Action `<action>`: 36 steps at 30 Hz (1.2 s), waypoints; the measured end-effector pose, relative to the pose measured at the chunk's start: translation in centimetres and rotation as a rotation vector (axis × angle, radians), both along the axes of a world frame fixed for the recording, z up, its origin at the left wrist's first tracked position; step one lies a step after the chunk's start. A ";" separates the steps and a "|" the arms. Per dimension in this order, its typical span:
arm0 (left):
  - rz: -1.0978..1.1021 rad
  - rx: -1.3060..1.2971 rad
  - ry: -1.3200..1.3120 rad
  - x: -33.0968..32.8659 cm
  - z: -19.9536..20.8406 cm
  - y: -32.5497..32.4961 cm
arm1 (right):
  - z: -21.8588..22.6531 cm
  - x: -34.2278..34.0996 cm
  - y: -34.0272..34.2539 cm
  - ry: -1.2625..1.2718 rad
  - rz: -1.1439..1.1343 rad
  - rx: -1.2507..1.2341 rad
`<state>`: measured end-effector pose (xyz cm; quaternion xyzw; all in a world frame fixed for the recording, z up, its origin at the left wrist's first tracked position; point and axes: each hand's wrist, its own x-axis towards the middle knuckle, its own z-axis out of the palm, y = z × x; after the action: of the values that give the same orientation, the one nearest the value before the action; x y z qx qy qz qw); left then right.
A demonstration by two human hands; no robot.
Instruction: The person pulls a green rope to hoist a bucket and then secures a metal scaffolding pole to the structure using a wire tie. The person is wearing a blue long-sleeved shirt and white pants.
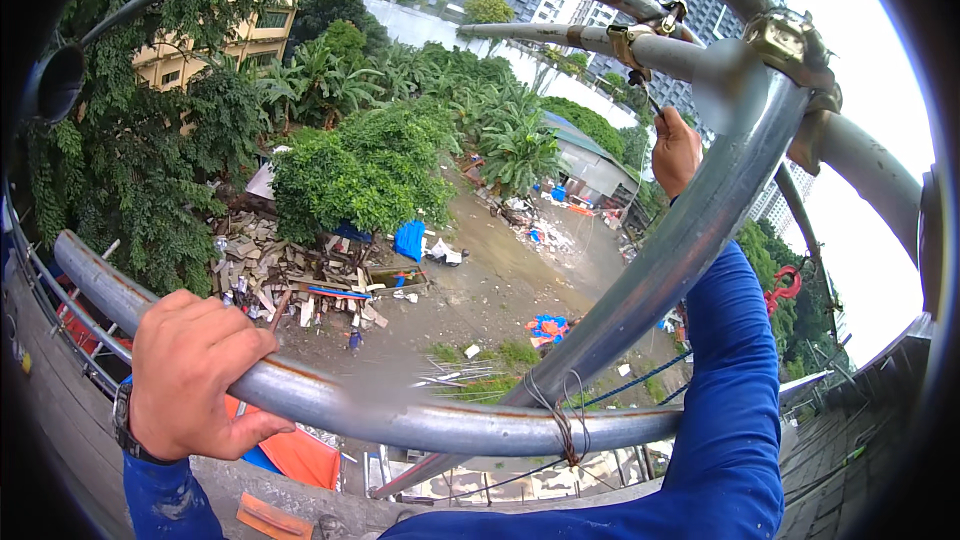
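My left hand (200, 370) is wrapped over a grey metal scaffold pipe (320, 395) that crosses low in front of me. Up at the right, my reaching right hand (677, 152) is closed around the end of a thin metal tool, which looks like a wrench (652, 100). Its far end meets a scaffold coupler (626, 43) clamped on a higher pipe (665, 55). A thick slanting pipe (660, 260) passes between my hands, left of my right arm. Twisted wire (565, 420) binds it to the low pipe.
Another coupler (785, 40) joins pipes at the upper right. A red hook (783, 287) hangs beyond my right arm. Orange sheeting (305, 450) lies below the low pipe. Far beneath are trees (365, 175), scattered planks (265, 265) and a shed (595, 165); I am high up.
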<state>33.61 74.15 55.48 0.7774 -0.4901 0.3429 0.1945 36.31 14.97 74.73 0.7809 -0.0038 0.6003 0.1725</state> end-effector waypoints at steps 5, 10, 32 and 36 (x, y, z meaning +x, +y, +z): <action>-0.038 -0.021 0.018 0.0 -0.8 0.6 | 3.4 -2.9 -2.5 0.201 0.163 0.140; -0.036 0.000 -0.003 0.3 -1.2 1.8 | 4.5 -6.1 9.3 0.420 -0.502 -0.123; -0.018 0.023 0.011 1.0 -1.1 0.9 | 3.1 -5.8 11.0 0.441 -0.448 -0.050; -0.040 -0.021 0.000 1.3 -1.6 0.4 | 1.5 -4.3 3.8 0.329 -0.174 0.030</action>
<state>34.87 74.50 53.89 0.7654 -0.5020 0.3440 0.2094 32.05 18.79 76.21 0.8679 -0.0522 0.4470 0.2104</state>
